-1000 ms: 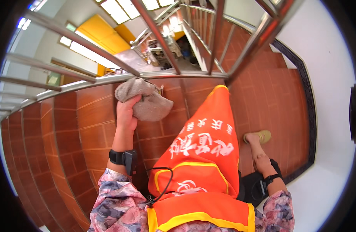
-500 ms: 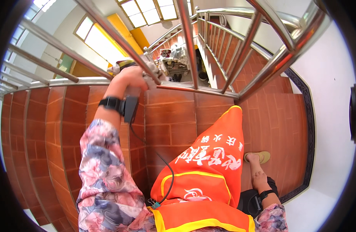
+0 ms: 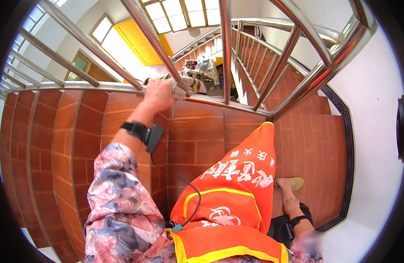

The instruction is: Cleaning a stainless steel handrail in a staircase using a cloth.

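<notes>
My left hand (image 3: 160, 94) is closed on a cloth (image 3: 181, 89) with pale, yellow, pink and black parts. The cloth is bunched around the lower end of a metal baluster (image 3: 164, 55), just above the bottom rail (image 3: 206, 100). Its far ends show on the other side of the bars, and my fingertips are partly hidden. Low on the right, my right hand (image 3: 292, 206) rests on my bare leg near the knee, seemingly flat and holding nothing; its fingers barely stand out from the skin.
Brown tiled steps (image 3: 85, 144) descend at the left. A tan slipper (image 3: 291, 183) on my foot stands on the tiled landing (image 3: 316, 162). A red apron (image 3: 241, 179) with yellow trim hangs over my lap. A thick metal post (image 3: 318, 81) rises at the right beside a white wall (image 3: 377, 131).
My left hand and the cloth have shifted right along the bottom rail. The view has tilted slightly. My right hand stays on my leg.
</notes>
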`<state>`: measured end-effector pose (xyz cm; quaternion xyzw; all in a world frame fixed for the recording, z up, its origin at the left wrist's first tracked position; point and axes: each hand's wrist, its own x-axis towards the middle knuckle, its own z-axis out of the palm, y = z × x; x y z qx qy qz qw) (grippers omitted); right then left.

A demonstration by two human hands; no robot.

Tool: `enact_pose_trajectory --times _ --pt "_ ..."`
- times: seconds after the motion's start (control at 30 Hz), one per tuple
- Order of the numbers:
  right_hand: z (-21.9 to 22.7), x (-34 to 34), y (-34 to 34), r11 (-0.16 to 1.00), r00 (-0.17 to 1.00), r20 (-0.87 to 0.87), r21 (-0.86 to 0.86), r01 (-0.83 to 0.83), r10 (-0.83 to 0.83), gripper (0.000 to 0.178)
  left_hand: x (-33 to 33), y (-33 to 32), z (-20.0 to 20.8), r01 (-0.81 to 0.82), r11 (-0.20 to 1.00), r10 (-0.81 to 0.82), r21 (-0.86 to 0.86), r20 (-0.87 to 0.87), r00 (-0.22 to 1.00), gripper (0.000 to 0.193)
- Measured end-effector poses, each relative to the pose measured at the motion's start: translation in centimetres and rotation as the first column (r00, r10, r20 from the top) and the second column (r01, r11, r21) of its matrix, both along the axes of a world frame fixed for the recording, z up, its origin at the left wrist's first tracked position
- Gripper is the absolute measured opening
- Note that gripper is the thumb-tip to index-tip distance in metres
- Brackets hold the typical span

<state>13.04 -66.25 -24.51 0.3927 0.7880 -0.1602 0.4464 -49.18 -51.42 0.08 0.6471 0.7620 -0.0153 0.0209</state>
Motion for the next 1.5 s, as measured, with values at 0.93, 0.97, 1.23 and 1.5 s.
enact_pose_trajectory --times 0.93,0.97,1.23,1.5 --pt "7.7 -9.9 5.0 0.274 0.264 -0.070 -0.229 0.934 -0.962 0.046 1.8 1.2 -13.6 -0.961 0.275 -0.508 0.026 0.853 -0.122 0.054" --pt "8.4 -10.8 5.2 0.109 0.103 -0.039 -0.225 0.968 -0.994 0.048 2.4 1.1 -13.9 -0.902 0.401 -0.419 -0.160 0.843 -0.336 0.051" --pt "10.3 -10.9 4.6 0.036 0.009 -0.115 -0.236 0.971 -0.993 0.056 6.1 0.8 -12.8 -0.777 0.578 -0.361 -0.251 0.775 -0.519 0.037" --pt "6.4 0.3 0.8 0.910 0.961 -0.261 0.372 0.185 -0.088 0.028 6.8 -4.8 -7.7 -0.607 0.789 -0.293 -0.093 0.811 -0.506 0.035"
